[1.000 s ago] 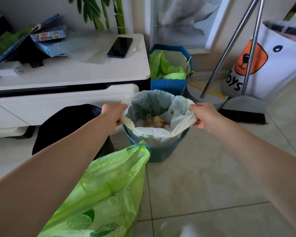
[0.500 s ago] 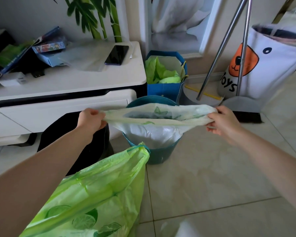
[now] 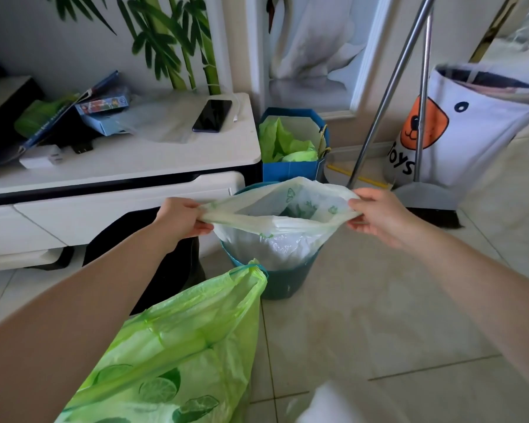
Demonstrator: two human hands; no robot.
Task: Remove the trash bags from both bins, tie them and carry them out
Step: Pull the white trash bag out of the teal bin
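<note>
White bag (image 3: 275, 239) hangs half out of the teal bin (image 3: 283, 279), its mouth stretched level between the left hand (image 3: 182, 219) and right hand (image 3: 379, 216), each pinching one rim end; a green bag (image 3: 177, 355) hangs off the left forearm.

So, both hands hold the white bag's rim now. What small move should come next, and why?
Probably lift the white bag straight up. The left hand and right hand each pinch its rim at opposite sides, but its lower part sits inside the teal bin, so it is not out and cannot be tied yet.
</note>
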